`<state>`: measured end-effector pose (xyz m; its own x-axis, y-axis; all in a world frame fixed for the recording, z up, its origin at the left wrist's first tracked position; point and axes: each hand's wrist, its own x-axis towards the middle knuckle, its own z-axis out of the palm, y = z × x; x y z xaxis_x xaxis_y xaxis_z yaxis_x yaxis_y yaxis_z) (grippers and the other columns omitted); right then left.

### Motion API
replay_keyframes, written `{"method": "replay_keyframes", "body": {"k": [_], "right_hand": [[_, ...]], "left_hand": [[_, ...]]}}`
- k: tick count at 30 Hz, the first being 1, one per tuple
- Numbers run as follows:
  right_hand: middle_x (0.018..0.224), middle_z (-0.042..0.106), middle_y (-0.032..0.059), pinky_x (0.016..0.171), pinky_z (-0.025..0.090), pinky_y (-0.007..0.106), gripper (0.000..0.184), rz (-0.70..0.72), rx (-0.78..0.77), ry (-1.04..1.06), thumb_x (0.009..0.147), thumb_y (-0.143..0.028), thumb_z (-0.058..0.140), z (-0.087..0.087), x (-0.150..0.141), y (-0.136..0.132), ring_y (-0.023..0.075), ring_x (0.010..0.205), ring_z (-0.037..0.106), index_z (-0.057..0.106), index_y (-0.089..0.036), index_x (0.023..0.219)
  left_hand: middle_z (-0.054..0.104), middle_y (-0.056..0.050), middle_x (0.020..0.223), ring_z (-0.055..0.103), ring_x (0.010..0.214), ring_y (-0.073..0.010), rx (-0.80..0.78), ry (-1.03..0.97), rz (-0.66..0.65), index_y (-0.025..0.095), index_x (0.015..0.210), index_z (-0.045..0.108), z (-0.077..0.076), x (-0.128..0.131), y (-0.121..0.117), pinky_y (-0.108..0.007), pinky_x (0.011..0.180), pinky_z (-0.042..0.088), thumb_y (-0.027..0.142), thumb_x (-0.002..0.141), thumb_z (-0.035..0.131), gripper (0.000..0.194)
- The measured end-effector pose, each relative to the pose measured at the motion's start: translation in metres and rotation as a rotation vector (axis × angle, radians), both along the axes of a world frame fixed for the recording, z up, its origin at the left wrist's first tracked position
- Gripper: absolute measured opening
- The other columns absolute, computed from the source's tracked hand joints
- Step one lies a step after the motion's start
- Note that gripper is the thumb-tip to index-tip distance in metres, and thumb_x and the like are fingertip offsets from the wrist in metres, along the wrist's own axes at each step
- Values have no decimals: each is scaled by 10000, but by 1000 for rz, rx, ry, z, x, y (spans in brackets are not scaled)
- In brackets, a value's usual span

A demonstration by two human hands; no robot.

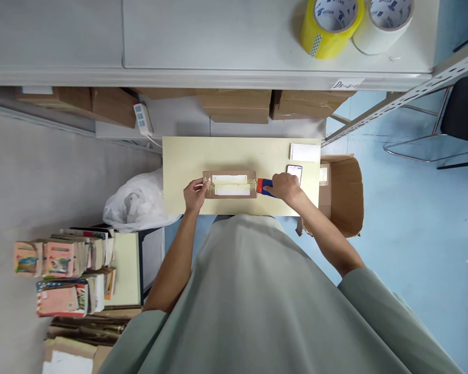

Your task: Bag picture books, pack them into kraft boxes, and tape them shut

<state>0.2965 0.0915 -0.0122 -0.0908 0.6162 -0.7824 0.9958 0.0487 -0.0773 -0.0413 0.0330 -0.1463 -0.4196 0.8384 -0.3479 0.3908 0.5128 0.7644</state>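
A long brown cardboard box (231, 196) lies flat on the pale yellow table (183, 156). Two white paper strips show on its top, and shiny clear tape covers both ends. My left hand (195, 194) grips the box's left end, thumb on top and fingers bent. In my right hand (285, 187) is a blue hand tool with an orange end (260, 185), and that end meets the box's right end. My fingers hide much of the tool, so its exact kind cannot be made out. Just beyond this hand lies a phone (295, 170), partly covered by it.
White cards (304, 152) lie at the table's back right. An open carton (347, 195) stands right of the table. Above, a grey shelf (218, 41) carries yellow tape (327, 44) and white tape (376, 40). Left are a white plastic bag (134, 200) and stacked books (62, 298).
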Motion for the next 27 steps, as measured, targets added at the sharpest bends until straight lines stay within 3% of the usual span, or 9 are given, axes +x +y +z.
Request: {"method": "replay_keyframes", "body": {"k": [7, 12, 15, 18, 22, 27], "right_hand": [[1110, 829, 261, 826, 560, 359, 397, 33, 79, 9, 1105, -469, 630, -3, -11, -14, 368, 1102, 809, 815, -129, 1192], [1011, 822, 267, 768, 556, 404, 289, -15, 221, 48, 1091, -315, 632, -24, -21, -34, 394, 1014, 824, 797, -96, 1183], [1009, 807, 300, 761, 564, 427, 322, -177, 278, 16, 1103, -314, 628, -41, -16, -42, 414, 1002, 825, 755, -38, 1208], [1078, 798, 325, 782, 573, 426, 471, -435, 389, 2, 1141, -453, 597, -56, -2, -45, 421, 1053, 816, 686, -9, 1271], [1125, 821, 262, 762, 555, 374, 524, -722, 458, 201, 1152, -632, 513, -71, 1, -50, 382, 1056, 812, 639, -129, 1227], [1080, 826, 229, 739, 540, 374, 469, -853, 457, 371, 1121, -692, 536, -89, -34, -56, 378, 988, 801, 579, -232, 1048]], "left_hand": [[851, -101, 1109, 789, 891, -212, -13, 6, 13, 171, 1064, 806, 5, 1, 2, -283, 776, 610, 446, 837, 835, 359], [853, -102, 1128, 804, 913, -221, -13, 4, 8, 173, 1076, 802, 7, 4, 1, -293, 798, 626, 462, 860, 839, 363], [858, -101, 1111, 809, 937, -235, -18, 8, 5, 174, 1075, 797, 7, 4, 1, -309, 824, 641, 478, 861, 841, 374], [861, -108, 1099, 813, 998, -250, -6, 12, 16, 169, 1048, 787, 5, 4, 1, -329, 892, 650, 441, 862, 836, 333], [864, -102, 1048, 821, 1029, -268, 11, 59, 5, 187, 955, 779, 1, 2, 1, -337, 935, 642, 392, 865, 824, 229], [858, -89, 974, 830, 993, -292, 2, 160, -57, 214, 874, 777, 2, 0, -4, -373, 948, 641, 436, 900, 792, 224]]}}
